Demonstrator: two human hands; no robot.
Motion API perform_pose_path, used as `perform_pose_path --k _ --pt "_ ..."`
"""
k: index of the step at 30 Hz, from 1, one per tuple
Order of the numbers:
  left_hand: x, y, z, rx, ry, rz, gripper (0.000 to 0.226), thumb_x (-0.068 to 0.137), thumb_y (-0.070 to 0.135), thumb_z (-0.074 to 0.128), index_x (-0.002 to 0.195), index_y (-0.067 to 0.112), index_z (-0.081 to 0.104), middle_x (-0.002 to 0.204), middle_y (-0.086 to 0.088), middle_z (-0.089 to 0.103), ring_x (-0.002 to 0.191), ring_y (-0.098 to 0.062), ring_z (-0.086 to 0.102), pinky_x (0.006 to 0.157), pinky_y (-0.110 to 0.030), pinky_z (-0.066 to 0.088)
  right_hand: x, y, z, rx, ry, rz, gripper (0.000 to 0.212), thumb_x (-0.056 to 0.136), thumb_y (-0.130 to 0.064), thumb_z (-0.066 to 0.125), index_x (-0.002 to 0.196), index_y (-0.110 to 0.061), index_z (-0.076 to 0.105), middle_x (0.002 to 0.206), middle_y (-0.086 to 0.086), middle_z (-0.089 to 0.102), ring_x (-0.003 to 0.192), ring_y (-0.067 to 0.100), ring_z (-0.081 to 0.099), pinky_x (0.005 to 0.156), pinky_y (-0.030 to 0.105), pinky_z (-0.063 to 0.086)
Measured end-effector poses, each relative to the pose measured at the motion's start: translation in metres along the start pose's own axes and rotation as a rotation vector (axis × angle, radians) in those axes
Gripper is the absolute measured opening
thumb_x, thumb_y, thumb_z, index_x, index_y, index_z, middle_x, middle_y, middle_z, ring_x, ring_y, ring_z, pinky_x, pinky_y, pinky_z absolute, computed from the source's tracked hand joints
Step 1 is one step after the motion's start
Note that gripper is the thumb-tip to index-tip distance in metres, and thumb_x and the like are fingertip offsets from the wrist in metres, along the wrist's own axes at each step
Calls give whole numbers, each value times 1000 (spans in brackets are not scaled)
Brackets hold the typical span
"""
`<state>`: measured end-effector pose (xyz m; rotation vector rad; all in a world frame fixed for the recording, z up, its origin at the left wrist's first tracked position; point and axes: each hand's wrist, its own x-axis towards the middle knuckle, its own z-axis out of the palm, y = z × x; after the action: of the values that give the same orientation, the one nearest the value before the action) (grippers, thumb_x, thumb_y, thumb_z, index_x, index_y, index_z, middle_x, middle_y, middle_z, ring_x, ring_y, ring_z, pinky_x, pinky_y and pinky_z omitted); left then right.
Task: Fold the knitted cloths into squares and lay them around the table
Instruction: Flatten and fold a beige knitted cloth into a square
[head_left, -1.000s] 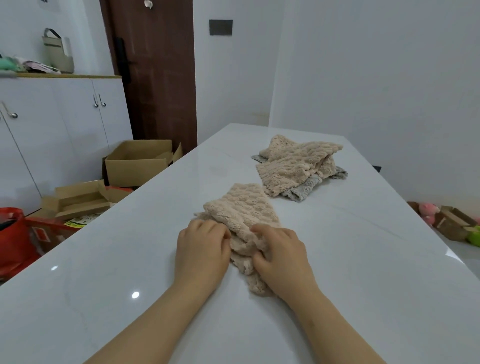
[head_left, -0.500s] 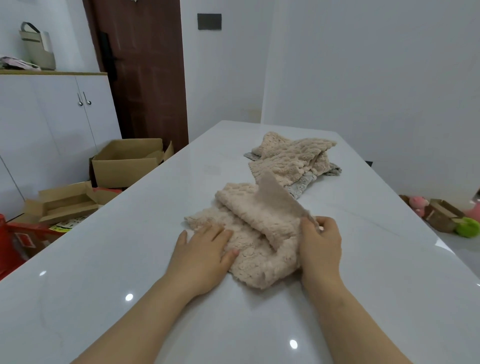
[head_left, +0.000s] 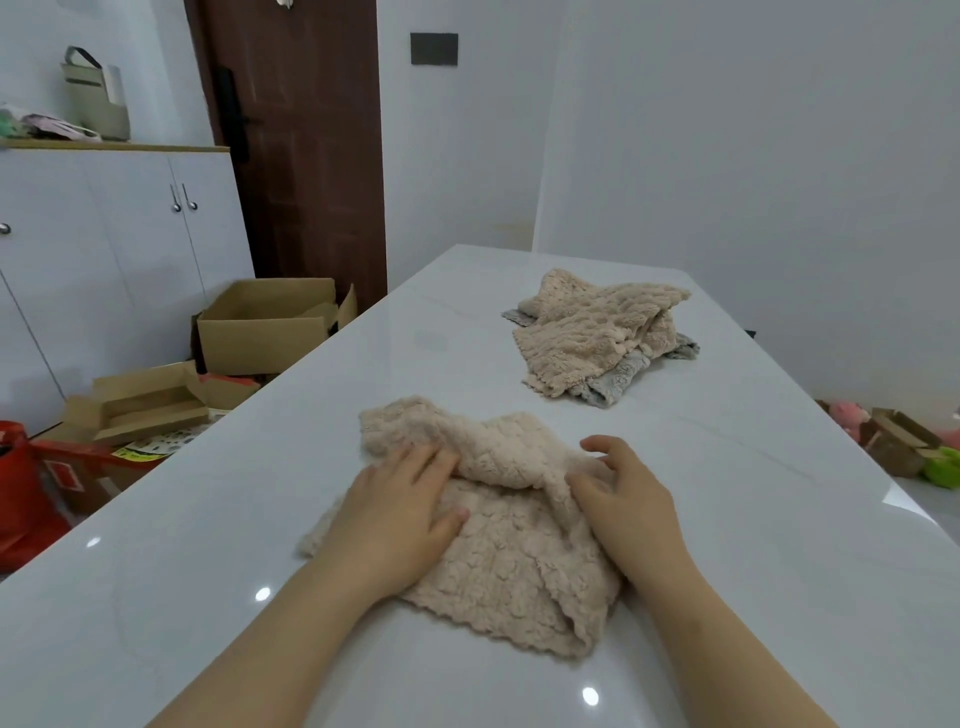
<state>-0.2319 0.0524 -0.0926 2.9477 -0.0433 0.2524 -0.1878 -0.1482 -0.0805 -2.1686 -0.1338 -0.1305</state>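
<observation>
A beige knitted cloth (head_left: 511, 566) lies spread and rumpled on the white table (head_left: 727, 519) right in front of me. My left hand (head_left: 400, 509) presses flat on its left part with straight fingers. My right hand (head_left: 628, 499) rests on the cloth's right side, fingers loosely spread, thumb against a raised fold. Farther back lies a pile of cloths (head_left: 597, 332), beige ones on top of a grey one.
Left of the table, on the floor, are open cardboard boxes (head_left: 270, 322), flat cartons and a red bag (head_left: 21, 493). White cabinets (head_left: 104, 234) and a dark door stand behind. Toys and a small box (head_left: 898, 441) lie on the floor at right.
The cloth went from a bunched lump to spread out. My right hand let go of the lifted corner and came down on the cloth; my left hand stays pressing flat.
</observation>
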Motion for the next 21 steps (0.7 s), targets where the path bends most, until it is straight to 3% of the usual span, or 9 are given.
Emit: perform_pose_path --k 3,5,7,9,11,13,16,18,21 --pt "3 -2 8 7 -149 -45 82 71 68 -6 147 36 -9 158 7 -9 145 -16 -7 118 -37 2 2 0 8 -139 -14 -56 23 88 -15 52 106 -27 61 96 -6 57 95 12 54 75 20 32" --pt "0 0 6 33 -172 -59 68 86 65 5 145 37 -13 157 7 -16 145 -17 -11 118 -37 -1 4 4 4 -146 96 -65 21 85 -7 51 92 -23 63 92 -4 59 93 14 54 70 17 29" --pt "-4 0 2 61 -196 -89 62 94 58 14 146 37 -11 156 8 -17 145 -18 -11 118 -37 1 6 10 -7 -172 206 -13 19 84 -5 48 85 -21 58 90 -2 57 91 19 54 69 23 30" --pt "-9 3 -3 114 -201 -131 64 93 60 16 147 36 -6 158 7 -8 146 -19 0 116 -38 9 4 14 -15 -286 221 76 15 84 -9 46 86 -21 55 92 0 56 88 22 51 68 29 34" --pt "-12 7 -7 198 -146 -181 65 91 63 18 147 34 6 156 4 15 141 -20 20 109 -38 21 2 14 -16 -499 185 101 15 84 -13 45 92 -21 55 99 2 55 92 24 50 73 33 40" --pt "-11 13 -14 257 -41 -200 56 91 62 18 138 35 33 139 7 43 125 -17 40 98 -36 28 2 11 -12 -603 204 14 23 84 -14 47 104 -21 57 116 4 52 107 26 46 84 35 37" --pt "-5 13 -12 150 162 -201 55 89 58 16 119 32 54 120 9 57 113 -16 48 94 -34 30 4 3 -4 -576 132 -173 35 87 -19 44 119 -27 56 139 -3 42 127 23 35 99 36 29" --pt "1 8 -4 24 129 -126 64 86 58 17 134 26 44 136 5 47 126 -16 41 103 -34 28 6 1 2 -566 -37 -232 36 91 -29 35 120 -30 56 137 -11 46 127 17 37 99 33 29" --pt "3 1 5 -13 -102 -68 65 95 54 23 149 24 3 158 4 6 145 -16 6 117 -35 8 9 2 6 -564 -185 -210 32 95 -28 35 118 -32 57 131 -17 52 124 13 40 98 31 28"
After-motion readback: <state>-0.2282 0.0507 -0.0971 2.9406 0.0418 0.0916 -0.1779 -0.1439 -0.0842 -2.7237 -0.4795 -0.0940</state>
